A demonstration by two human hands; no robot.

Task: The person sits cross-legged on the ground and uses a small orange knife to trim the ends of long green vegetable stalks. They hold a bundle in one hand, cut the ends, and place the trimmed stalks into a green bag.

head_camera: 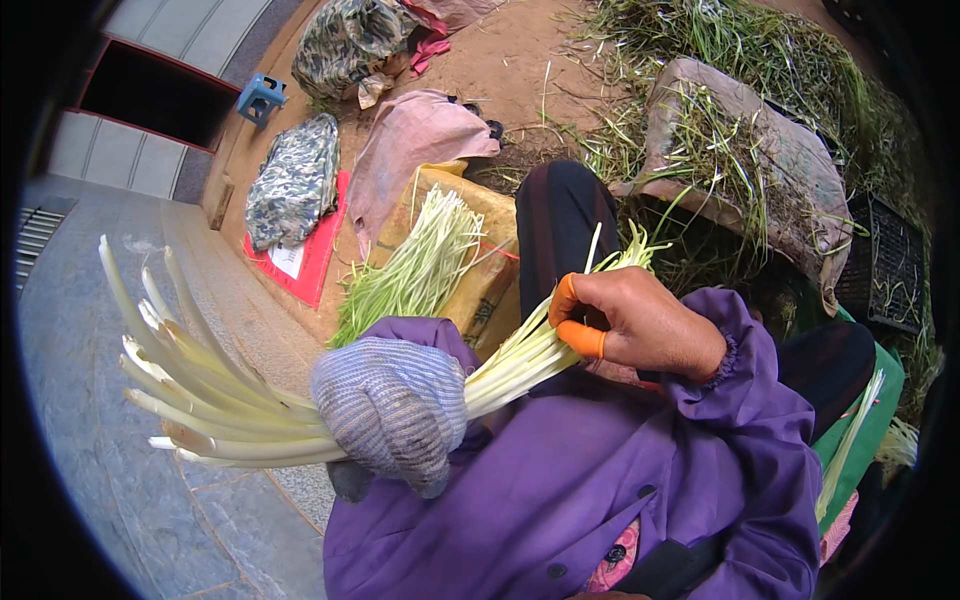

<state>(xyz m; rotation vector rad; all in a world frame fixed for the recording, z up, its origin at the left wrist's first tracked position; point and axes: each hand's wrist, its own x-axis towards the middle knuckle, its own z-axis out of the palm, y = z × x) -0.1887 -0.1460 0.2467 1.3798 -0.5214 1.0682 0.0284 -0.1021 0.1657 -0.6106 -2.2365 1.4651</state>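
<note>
A bundle of long pale vegetable stalks [517, 375] lies across my lap, its thick whitish ends [225, 405] fanned out at the left. My left hand [390, 412], in a blue-grey knitted glove, is closed round its middle. At the thinner, yellow-green end is my right hand [637, 322], bare except for orange covers on the thumb and a finger. Its fingers curl onto the stalks, and some are hidden. Beyond my left hand, a pile of thin green and white stalks [420, 262] rests on a yellow sack-like wrapping [487, 292].
Camouflage-cloth bundles [292, 180], a pink sack [420, 135] and a red sheet [322, 262] lie ahead. A blue stool [261, 97] stands farther off. Right are heaped greens [795, 52], a sack with cuttings [795, 165] and a black crate [881, 262]. Loose stalks [847, 442] lie on green material [889, 397].
</note>
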